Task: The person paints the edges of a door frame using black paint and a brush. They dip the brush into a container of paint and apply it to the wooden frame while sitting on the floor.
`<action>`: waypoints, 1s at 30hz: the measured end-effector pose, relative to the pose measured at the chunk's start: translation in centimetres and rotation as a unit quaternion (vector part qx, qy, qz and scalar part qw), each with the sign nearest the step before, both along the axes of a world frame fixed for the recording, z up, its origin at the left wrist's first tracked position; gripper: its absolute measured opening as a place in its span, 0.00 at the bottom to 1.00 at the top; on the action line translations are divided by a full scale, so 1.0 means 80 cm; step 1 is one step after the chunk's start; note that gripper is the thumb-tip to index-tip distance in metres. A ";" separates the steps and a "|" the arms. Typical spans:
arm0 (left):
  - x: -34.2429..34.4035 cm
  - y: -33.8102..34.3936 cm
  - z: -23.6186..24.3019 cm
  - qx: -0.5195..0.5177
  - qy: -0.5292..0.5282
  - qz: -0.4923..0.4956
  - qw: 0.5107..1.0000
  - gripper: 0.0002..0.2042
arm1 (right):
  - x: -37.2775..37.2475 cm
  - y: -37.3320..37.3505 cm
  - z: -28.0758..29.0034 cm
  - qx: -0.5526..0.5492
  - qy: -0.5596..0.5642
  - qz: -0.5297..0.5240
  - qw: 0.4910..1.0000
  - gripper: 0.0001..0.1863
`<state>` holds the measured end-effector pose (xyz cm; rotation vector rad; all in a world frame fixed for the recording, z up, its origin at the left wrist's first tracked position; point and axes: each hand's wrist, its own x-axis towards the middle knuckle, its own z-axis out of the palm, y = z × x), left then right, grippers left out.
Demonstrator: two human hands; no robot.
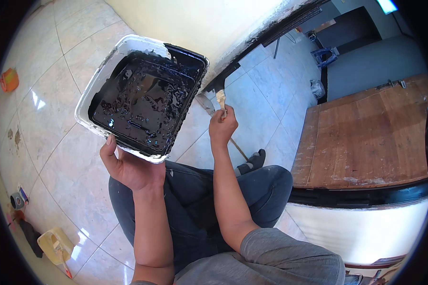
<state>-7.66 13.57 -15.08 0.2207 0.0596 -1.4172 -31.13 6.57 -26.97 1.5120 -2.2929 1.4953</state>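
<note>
My left hand [135, 168] grips the near edge of a white rectangular tub [92, 102], its thumb over the rim. Thick, glossy black paint [140, 102] covers the tub's inside, and some is smeared over the far right rim. To the right of the tub, my right hand [222, 126] is closed around the handle of a paintbrush [221, 97]. The brush points away from me, its dark bristles against or very near the black strip of the door frame [228, 71]. Whether they touch it, I cannot tell.
At right stands a worn brown wooden door [366, 137]. A thin stick [238, 149] lies near a dark shoe [257, 160]. On the tiled floor at left are an orange container [8, 80] and a yellow tray [52, 242] with a brush. A pale wall [190, 28] rises ahead.
</note>
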 end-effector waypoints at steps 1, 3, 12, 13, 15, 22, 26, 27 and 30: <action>0.000 -0.001 0.001 0.006 -0.003 0.005 1.000 0.32 | -0.003 -0.002 -0.005 -0.003 -0.001 0.003 1.000 0.12; -0.001 -0.001 0.000 0.001 -0.001 0.006 1.000 0.32 | -0.008 0.001 -0.014 0.025 0.026 -0.018 0.999 0.12; -0.001 0.001 -0.005 -0.001 -0.001 0.001 1.000 0.32 | -0.004 0.003 0.015 0.037 0.024 -0.015 0.999 0.12; 0.001 0.001 -0.004 0.004 -0.002 0.008 1.000 0.32 | 0.002 0.003 0.020 0.035 0.022 -0.011 0.999 0.12; 0.003 0.000 -0.005 0.000 -0.005 0.011 1.000 0.32 | 0.013 0.011 0.035 -0.039 -0.031 -0.007 0.999 0.12; 0.001 0.000 -0.002 0.001 -0.013 0.003 1.000 0.31 | 0.007 0.001 0.024 -0.008 0.026 -0.018 0.999 0.11; 0.004 0.001 -0.004 -0.007 -0.008 -0.002 1.000 0.31 | 0.023 0.005 0.039 -0.024 -0.044 -0.017 0.999 0.12; 0.003 0.000 -0.004 -0.005 -0.013 0.002 1.000 0.31 | 0.019 0.004 0.032 -0.021 -0.039 -0.009 0.999 0.12; 0.001 0.000 -0.005 -0.007 -0.016 0.004 1.000 0.31 | 0.009 0.005 0.023 0.047 -0.033 -0.015 0.998 0.13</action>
